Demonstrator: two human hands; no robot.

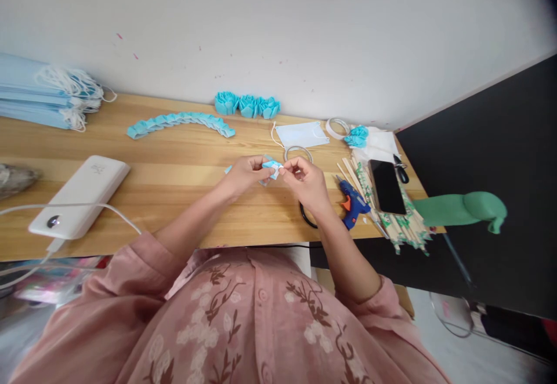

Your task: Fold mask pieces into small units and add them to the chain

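Near the middle of the wooden table, my left hand [246, 176] pinches a small folded light-blue piece [272, 166] with a white part on it. My right hand [306, 182] closes thumb and finger on the right edge of the same piece. Its material is too small to make out. Beyond my right hand lies a grey ring [299, 152], partly covered. A bit of blue [228, 169] shows beside my left hand. Behind, a curved chain of folded light-blue pieces [180, 119] lies near three blue flowers [248, 105].
Left are stacked face masks [39, 94] and a white power bank [80, 198] with a cable. Right are a blue glue gun [353, 201], wooden chopsticks [407, 227], a black phone [387, 187], a tape roll [338, 128] and another blue flower [357, 136]. One mask [303, 134] lies flat.
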